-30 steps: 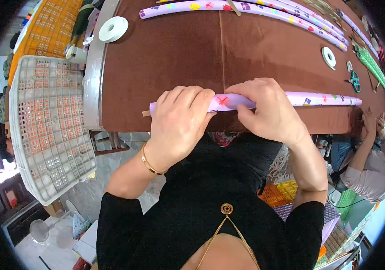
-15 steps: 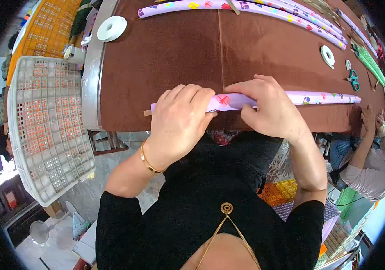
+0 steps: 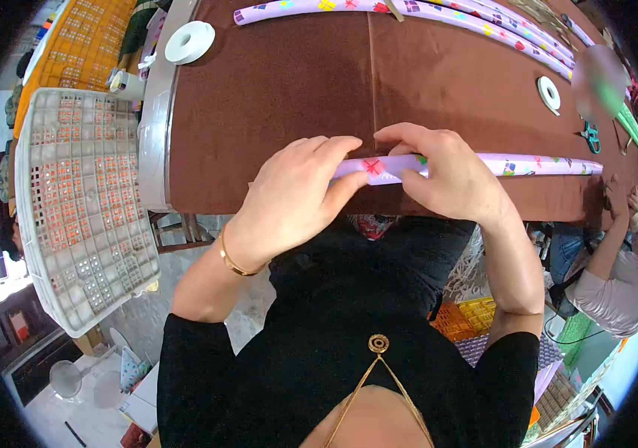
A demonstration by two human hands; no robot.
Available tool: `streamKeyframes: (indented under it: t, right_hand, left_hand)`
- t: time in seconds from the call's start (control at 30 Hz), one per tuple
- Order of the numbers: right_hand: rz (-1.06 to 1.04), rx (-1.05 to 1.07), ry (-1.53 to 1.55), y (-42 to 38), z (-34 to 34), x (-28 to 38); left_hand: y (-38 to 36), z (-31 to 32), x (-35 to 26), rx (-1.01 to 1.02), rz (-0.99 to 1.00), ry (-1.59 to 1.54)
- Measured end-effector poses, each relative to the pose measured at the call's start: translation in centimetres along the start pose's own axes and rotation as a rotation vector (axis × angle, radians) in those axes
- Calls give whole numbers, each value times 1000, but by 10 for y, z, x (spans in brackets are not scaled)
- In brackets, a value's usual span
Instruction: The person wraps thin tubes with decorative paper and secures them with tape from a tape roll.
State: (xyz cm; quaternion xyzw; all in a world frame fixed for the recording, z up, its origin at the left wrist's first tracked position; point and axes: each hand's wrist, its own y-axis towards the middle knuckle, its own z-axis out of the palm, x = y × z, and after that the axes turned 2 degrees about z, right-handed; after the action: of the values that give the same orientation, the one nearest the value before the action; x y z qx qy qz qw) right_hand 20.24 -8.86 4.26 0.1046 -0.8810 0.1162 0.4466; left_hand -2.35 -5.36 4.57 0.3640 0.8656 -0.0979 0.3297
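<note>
A long, thin roll of lilac wrapping paper (image 3: 546, 165) with small gift and bow prints lies crosswise near the table's front edge. Around its left part, my left hand (image 3: 285, 194) has its fingers behind and its thumb in front, hiding the roll's left end. My right hand (image 3: 457, 179) grips it a little further right, fingers curled over the far side and thumb on the near side. Between the two hands a short stretch with a red bow print shows.
More lilac rolls (image 3: 475, 28) lie at the back of the brown-covered table (image 3: 281, 89). White tape rolls (image 3: 190, 42) and teal-handled scissors (image 3: 592, 137) rest on it. A white plastic crate (image 3: 87, 209) stands left. Another person's hands (image 3: 621, 200) are at the right edge.
My left hand's thumb has stretched out along the roll and its fingers have loosened and shifted slightly. The right hand stays almost in place. A blurred shape now appears at the far right.
</note>
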Motion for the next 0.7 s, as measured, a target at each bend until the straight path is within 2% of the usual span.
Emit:
streamKeyframes:
  t: [0.13,0.23,0.33,0.37,0.5,0.57,0.6,0.67,0.7]
  right_hand:
    - [-27,-22,-8,3,4,-3]
    - [-23,-35,-43,4,2,-6]
    - [-89,-49,-229,6,8,-14]
    - [-70,-32,-274,5,11,-11]
    - [55,104,-416,10,12,3]
    - [94,130,-433,8,0,2]
    - [114,174,-441,5,-6,1]
    - [142,167,-434,-2,-15,-8]
    - [129,99,-423,-8,-20,-15]
  left_hand:
    - [4,-6,5,138,-6,-42]
    - [6,-8,7,131,41,-80]
    - [8,-6,8,162,-81,-135]
    - [7,-5,7,179,-131,-179]
    - [7,-6,8,188,-74,-169]
    - [8,-10,7,201,-204,-202]
    - [7,-11,8,206,-192,-202]
    - [5,-13,13,208,-174,-188]
    - [3,-13,16,208,-139,-214]
